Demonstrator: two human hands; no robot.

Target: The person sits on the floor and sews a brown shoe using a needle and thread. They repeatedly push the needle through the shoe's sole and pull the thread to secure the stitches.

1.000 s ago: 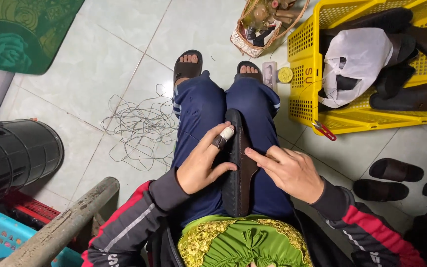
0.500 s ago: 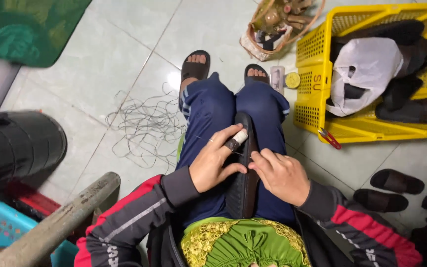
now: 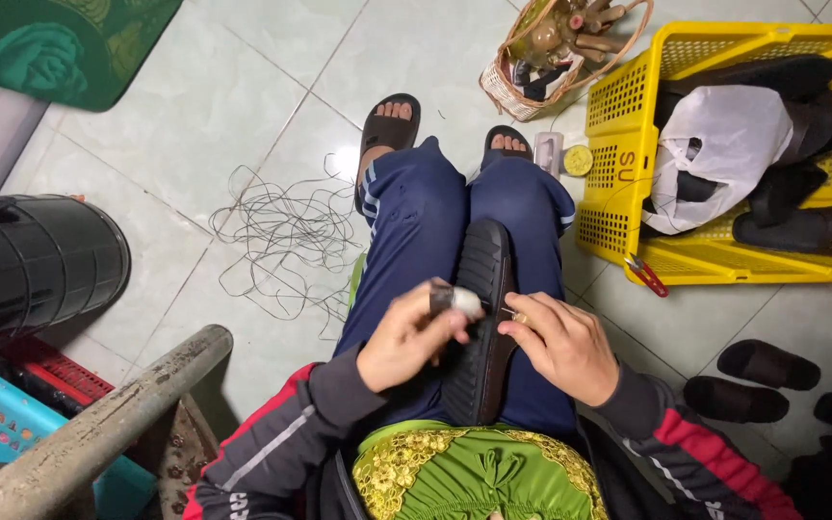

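Far left of the sole (image 3: 481, 318), a black drum (image 3: 36, 265) and a grey pipe (image 3: 89, 429) crowd the floor edge; loose thread (image 3: 281, 236) lies on open tile between them and the sole. The sole lies along the lap. The left hand (image 3: 406, 337) curls narrow at its left edge, pinching a small white-tipped tool (image 3: 455, 300). The right hand (image 3: 560, 342) rests on its right edge, fingers half bent, touching it. Right of the sole stands a yellow basket (image 3: 618, 144), near red snips (image 3: 645, 274); slippers (image 3: 753, 380) sit below.
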